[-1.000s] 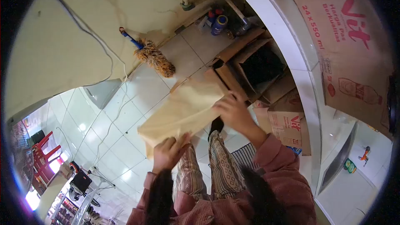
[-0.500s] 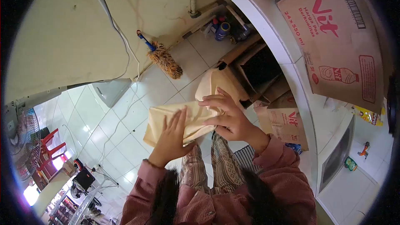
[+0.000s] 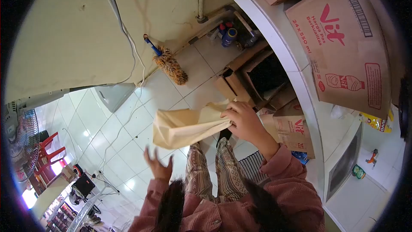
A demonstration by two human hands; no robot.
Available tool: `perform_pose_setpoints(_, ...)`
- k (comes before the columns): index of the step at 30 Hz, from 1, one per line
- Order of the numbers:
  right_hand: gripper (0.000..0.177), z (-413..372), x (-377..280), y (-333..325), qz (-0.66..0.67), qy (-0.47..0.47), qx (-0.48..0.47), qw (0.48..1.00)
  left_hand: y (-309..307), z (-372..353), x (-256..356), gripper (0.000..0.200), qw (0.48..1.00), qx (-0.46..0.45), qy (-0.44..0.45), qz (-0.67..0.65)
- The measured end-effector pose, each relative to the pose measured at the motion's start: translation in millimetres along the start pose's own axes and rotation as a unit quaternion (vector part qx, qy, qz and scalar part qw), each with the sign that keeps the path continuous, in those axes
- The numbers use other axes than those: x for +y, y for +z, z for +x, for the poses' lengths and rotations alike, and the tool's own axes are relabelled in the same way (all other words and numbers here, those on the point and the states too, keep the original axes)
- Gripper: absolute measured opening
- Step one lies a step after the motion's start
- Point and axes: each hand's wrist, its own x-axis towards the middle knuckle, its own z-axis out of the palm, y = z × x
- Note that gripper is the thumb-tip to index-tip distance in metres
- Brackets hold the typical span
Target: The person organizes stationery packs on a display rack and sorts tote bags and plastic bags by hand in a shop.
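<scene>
A pale yellow folded cloth [image 3: 184, 126] hangs in front of my legs, its left end loose over the floor. My right hand [image 3: 242, 120] grips its right end, fingers closed round the fabric. Below and left of the cloth, my left hand [image 3: 159, 165] holds nothing; its fingers are spread and curved, apart from the fabric.
Open cardboard boxes [image 3: 244, 79] stand on the floor ahead, near a blue bottle [image 3: 229, 37]. A brown fluffy duster [image 3: 171, 66] leans by the wall. A large Vit carton [image 3: 343, 56] sits on the right counter. A white cable [image 3: 128, 120] crosses the tiles.
My left hand has let go of the cloth and drawn down and left. The upper part of the cloth has dropped, uncovering the box behind, while my right hand keeps its hold.
</scene>
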Motion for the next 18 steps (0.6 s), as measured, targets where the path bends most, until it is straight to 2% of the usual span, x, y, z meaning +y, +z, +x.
perform_pose_setpoints(1,0.024,1.3,-0.9,-2.6,0.002,-0.001,0.001,1.0,5.2,-48.6,-38.3,0.084,0.997,0.016,-0.073,-0.013)
perform_pose_setpoints(2,0.024,1.5,-1.2,-4.0,0.004,-0.002,0.001,1.0,40.9,-142.6,-133.4,0.079,0.998,0.006,-0.067,-0.01)
perform_pose_setpoints(3,0.024,1.5,-0.9,-4.3,-0.003,-0.008,0.003,1.0,58.7,-180.3,-127.7,0.08,0.953,-0.066,-0.259,-0.144)
perform_pose_setpoints(4,0.024,2.0,-1.2,-4.1,-0.01,-0.014,0.007,1.0,78.8,-198.7,-110.6,0.081,0.839,-0.118,-0.442,-0.295)
perform_pose_setpoints(5,0.024,3.5,-0.6,-4.8,-0.02,-0.022,0.011,1.0,104.6,-205.4,-90.6,0.082,0.728,-0.132,-0.541,-0.399)
perform_pose_setpoints(7,0.025,6.6,0.5,-8.6,-0.033,-0.035,0.012,0.999,146.5,-188.0,-53.2,0.085,0.576,-0.119,-0.619,-0.52)
perform_pose_setpoints(8,0.025,4.8,0.3,-10.6,-0.038,-0.038,0.009,0.998,155.5,-171.8,-38.4,0.086,0.541,-0.103,-0.622,-0.556)
perform_pose_setpoints(11,0.025,2.1,2.9,-17.8,-0.044,-0.048,0.002,0.998,169.6,-156.9,-24.1,0.089,0.514,-0.08,-0.624,-0.583)
perform_pose_setpoints(14,0.027,2.7,1.1,-25.1,-0.039,-0.049,-0.039,0.997,167.3,-160.7,-25.1,0.093,0.515,-0.078,-0.621,-0.586)
perform_pose_setpoints(18,0.028,10.9,-12.6,-29.3,0.027,-0.032,-0.019,0.999,161.5,-166.8,-22.1,0.097,0.513,-0.086,-0.622,-0.586)
